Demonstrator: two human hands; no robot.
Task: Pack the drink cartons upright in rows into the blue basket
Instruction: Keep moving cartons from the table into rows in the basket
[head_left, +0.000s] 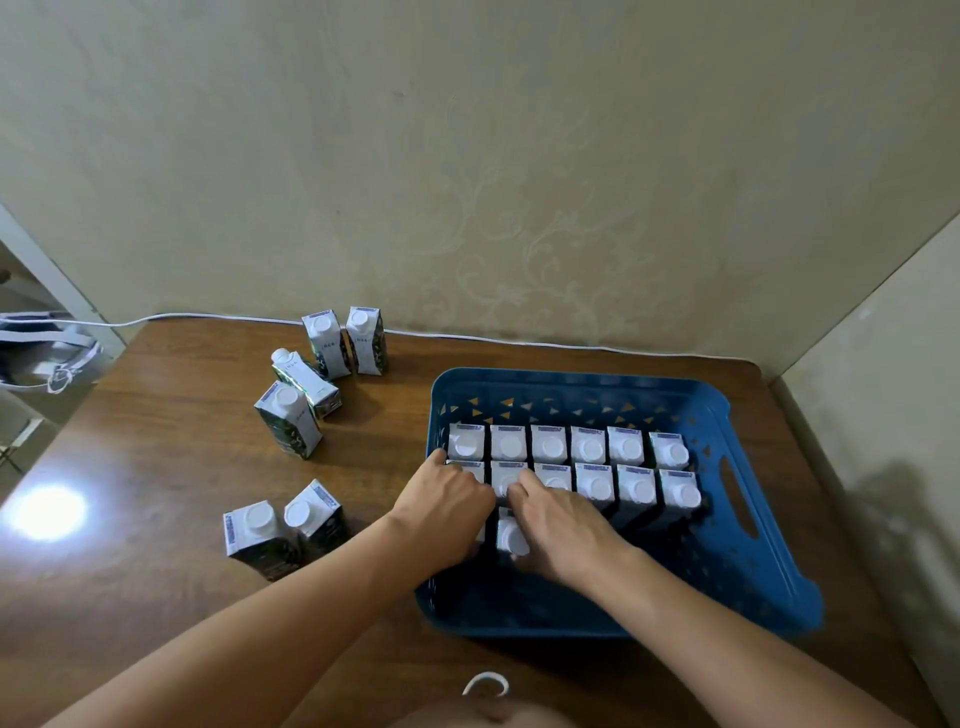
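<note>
**Third row begun at the basket's left end**

Both hands are down inside the blue basket (737, 571). In the head view, the only one, the left hand (447, 506) has its fingers curled over a carton at the left end of the third row, almost wholly hidden beneath it; whether it truly grips that carton I cannot tell. The right hand (558, 525) curls round the white-capped carton (511, 535) just beside it, thumb under the cap, fingertips reaching the second row.

The carton stands upright, its long axis vertical, directly under the right hand and touching the row behind. Free space in that row runs rightward, so the right hand is nearer to it.

Counted: six cartons in the back row (569, 444), six in the second, two visible in the third. Outside on the wooden table (156, 467) wait seven loose cartons (291, 421), all to the left, nearer the left hand; one lies tipped.
</note>
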